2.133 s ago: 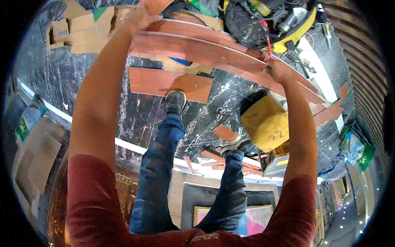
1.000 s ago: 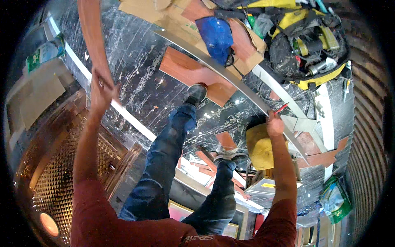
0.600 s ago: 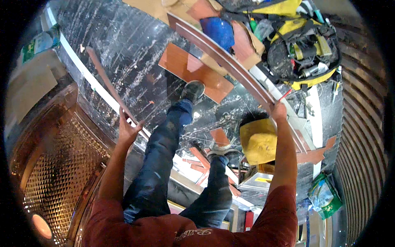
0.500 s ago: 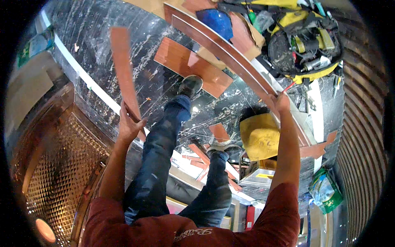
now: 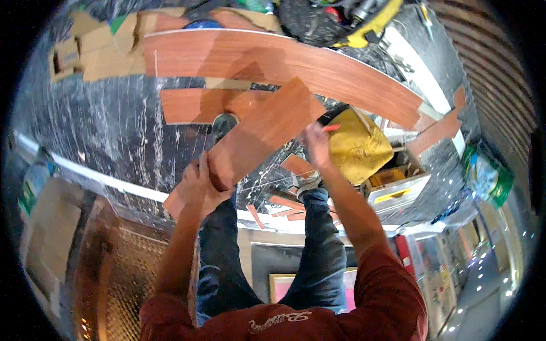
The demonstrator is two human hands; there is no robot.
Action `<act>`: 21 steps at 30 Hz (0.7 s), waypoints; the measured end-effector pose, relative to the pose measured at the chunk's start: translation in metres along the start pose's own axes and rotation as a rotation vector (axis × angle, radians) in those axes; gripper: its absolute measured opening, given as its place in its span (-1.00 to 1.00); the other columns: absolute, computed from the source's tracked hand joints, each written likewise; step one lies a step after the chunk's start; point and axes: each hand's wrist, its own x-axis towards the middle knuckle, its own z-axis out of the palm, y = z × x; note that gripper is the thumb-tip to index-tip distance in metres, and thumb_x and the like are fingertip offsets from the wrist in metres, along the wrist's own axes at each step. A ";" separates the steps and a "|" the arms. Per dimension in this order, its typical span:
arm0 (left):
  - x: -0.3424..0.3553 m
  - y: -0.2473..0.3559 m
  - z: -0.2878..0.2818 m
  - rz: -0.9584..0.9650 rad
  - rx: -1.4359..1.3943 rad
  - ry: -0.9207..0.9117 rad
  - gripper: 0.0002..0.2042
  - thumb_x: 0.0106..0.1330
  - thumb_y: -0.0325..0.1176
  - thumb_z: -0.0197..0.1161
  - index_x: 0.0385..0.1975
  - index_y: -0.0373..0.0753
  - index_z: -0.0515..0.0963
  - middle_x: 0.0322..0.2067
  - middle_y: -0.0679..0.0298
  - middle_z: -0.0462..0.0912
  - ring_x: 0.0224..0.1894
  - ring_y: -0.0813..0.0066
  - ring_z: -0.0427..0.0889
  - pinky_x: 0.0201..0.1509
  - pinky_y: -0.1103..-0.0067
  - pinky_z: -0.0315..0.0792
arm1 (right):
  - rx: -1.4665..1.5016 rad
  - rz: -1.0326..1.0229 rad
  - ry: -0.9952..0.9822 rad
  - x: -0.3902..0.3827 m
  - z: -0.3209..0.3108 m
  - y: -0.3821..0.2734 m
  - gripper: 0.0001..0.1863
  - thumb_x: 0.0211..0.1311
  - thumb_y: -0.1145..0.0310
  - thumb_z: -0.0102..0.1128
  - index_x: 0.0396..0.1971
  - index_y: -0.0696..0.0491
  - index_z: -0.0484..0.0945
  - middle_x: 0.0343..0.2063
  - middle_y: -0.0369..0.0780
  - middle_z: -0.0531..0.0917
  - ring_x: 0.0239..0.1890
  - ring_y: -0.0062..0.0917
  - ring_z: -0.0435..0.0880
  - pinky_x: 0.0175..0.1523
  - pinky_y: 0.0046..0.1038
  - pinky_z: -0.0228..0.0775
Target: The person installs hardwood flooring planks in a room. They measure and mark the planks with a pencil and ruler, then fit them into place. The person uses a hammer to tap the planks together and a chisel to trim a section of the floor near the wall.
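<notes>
My left hand is wrapped round the lower end of a short reddish-brown floor plank, which slants up to the right in front of my legs. Close to the plank's right edge is my right hand, smeared by motion, with a thin red pencil-like stick jutting from its closed fingers. Beyond them a long wide plank lies flat on the floor. Another plank rests between the two, partly covered by the held one and touching my left shoe.
A yellow cloth or bag lies right of my right hand, beside an open box. Plank offcuts litter the floor near my right shoe. A black and yellow tool bag stands at the back; cardboard lies far left.
My right hand has let go of the long plank, which now lies flat. The short plank in my left hand has swung from the left to in front of me, and my right hand has come toward it.
</notes>
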 end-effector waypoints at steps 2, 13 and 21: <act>0.030 0.032 0.007 0.124 0.032 0.019 0.22 -0.24 0.01 0.70 0.49 -0.29 0.14 0.24 -0.11 0.37 0.29 -0.15 0.35 0.37 0.07 0.29 | 0.415 0.090 -0.068 -0.044 0.041 0.002 -0.49 0.53 0.07 0.13 0.25 0.12 0.44 0.06 -0.20 0.60 0.10 -0.44 0.58 0.14 -0.30 0.48; 0.267 0.216 0.074 0.565 0.106 0.101 -0.09 0.22 0.11 0.45 0.45 -0.30 0.24 0.37 -0.12 0.37 0.38 -0.06 0.40 0.47 0.11 0.23 | 0.568 0.017 0.652 -0.018 0.007 -0.009 -0.66 0.44 0.27 0.32 0.00 0.22 0.61 -0.13 -0.23 0.69 -0.11 -0.51 0.65 -0.02 -0.42 0.52; 0.316 0.304 0.201 0.834 0.754 0.249 -0.01 0.09 0.10 0.53 0.52 -0.07 0.17 0.42 0.10 0.27 0.41 -0.05 0.26 0.36 -0.08 0.20 | 0.318 0.096 0.778 -0.154 -0.050 0.002 -0.59 0.42 0.39 0.27 0.18 0.22 0.49 0.12 -0.18 0.60 0.14 -0.48 0.58 0.26 -0.36 0.40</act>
